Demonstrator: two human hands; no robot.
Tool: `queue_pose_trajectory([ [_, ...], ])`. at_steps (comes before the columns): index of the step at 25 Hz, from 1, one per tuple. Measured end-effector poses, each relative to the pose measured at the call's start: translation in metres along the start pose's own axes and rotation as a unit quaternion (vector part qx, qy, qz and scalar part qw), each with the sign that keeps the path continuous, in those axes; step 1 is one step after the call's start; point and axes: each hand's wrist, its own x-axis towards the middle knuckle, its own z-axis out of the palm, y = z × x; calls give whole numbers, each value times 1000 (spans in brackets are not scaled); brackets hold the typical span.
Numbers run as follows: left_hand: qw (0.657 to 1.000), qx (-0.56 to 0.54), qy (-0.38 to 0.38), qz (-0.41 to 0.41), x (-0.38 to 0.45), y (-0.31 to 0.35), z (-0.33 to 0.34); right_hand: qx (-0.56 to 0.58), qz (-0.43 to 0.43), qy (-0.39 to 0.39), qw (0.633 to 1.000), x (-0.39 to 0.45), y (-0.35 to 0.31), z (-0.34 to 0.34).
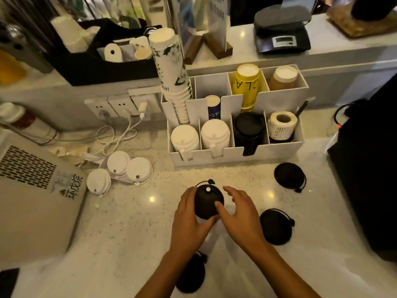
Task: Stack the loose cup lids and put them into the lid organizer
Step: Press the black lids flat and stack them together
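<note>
1. A pale speckled surface (pixel 120 214) ran below a raised ledge that carried a black digital scale (pixel 282 33), in what looked like a café work area.
2. A white lid organizer (pixel 236 152) stood at the back of the surface; its front compartments held two stacks of white lids (pixel 215 134), a stack of black lids (pixel 249 131) and a roll of printed labels (pixel 281 124), with paper cups in the compartments behind.
3. The left hand (pixel 189 220) gripped a black stack of lids (pixel 207 202) just in front of the organizer, its fingers curled round the stack's left side.
4. The right hand (pixel 240 214) touched the same stack with its thumb, while its fingers were spread and relaxed above the stack's right side.
5. Two loose black lids lay to the right of the hands, one near the organizer (pixel 289 174) and one nearer the person (pixel 276 225); another dark lid (pixel 191 274) lay partly hidden under the left forearm.
6. Three loose white lids (pixel 138 169) lay clustered to the left, beside white charging cables (pixel 116 134).
</note>
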Motion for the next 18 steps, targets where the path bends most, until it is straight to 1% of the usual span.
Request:
queue_pose_trajectory([
  [3,1000,-17,17,-7,-23,15,15,11,-30,-12,999,-17,9,-12],
  [5,999,-22,12,-22,-40,24,24,19,-51,-22,998,-28,18,-17],
  [7,1000,-5,6,-27,-55,31,30,23,-65,-32,997,-40,25,-19],
  [12,999,50,-5,-13,-85,32,29,22,-48,-62,997,-72,34,-14],
  [14,998,62,-20,-6,-95,24,23,29,-36,-75,996,-84,33,-6],
  [18,995,86,-44,25,-115,1,10,5,0,-79,997,-112,32,15],
])
